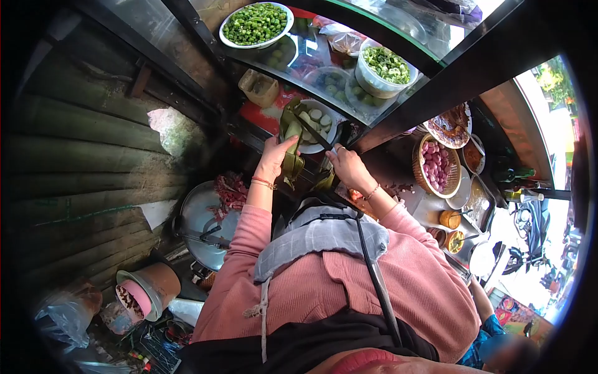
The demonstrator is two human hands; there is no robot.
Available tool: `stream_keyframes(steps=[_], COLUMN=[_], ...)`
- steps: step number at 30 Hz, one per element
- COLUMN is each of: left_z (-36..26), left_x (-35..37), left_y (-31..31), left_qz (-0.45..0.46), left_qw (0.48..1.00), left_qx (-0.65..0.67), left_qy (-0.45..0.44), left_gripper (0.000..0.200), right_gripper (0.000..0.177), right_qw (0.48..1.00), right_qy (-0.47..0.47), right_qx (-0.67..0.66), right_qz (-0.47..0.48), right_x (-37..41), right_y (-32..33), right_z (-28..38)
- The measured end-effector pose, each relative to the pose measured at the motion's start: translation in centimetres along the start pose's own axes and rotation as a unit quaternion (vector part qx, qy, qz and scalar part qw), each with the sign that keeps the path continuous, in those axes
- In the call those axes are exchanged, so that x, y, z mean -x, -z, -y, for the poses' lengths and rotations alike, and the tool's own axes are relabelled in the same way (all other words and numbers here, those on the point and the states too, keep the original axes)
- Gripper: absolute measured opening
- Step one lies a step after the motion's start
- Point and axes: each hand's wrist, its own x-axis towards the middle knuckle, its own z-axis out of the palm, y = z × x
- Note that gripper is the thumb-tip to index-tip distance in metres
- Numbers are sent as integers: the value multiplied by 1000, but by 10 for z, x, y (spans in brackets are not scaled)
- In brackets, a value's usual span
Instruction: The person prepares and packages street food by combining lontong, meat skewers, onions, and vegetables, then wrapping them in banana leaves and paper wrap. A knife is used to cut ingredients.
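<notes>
My left hand [271, 158] is closed around a green leaf-wrapped roll [291, 134], held upright over the near left edge of a white bowl [328, 140]. Pale round slices [316, 115] lie in that bowl. On the right, my right hand [347, 167] grips the handle of a knife [314, 133]. The dark blade points up and left across the bowl, toward the leaf roll. Whether the blade touches the roll is hard to tell.
Bowls of chopped green vegetables [257, 25] [386, 65] stand on a glass shelf ahead. A basket of shallots [436, 163] and sauce jars [450, 218] are at right. A large metal pan [208, 218] sits at left. Another person's arm [481, 302] shows at lower right.
</notes>
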Motion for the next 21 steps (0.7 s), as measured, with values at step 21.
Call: stream_keyframes(steps=[21], left_z=[-1], left_x=[-4], left_y=[1], left_qz=[9], left_qw=[1000], left_qx=[2], left_qy=[-12], left_gripper=[24], right_gripper=[37], right_qw=[1000], right_qy=[20], right_qx=[-23], right_qz=[4], right_x=[-4], right_y=[-1], right_z=[-3])
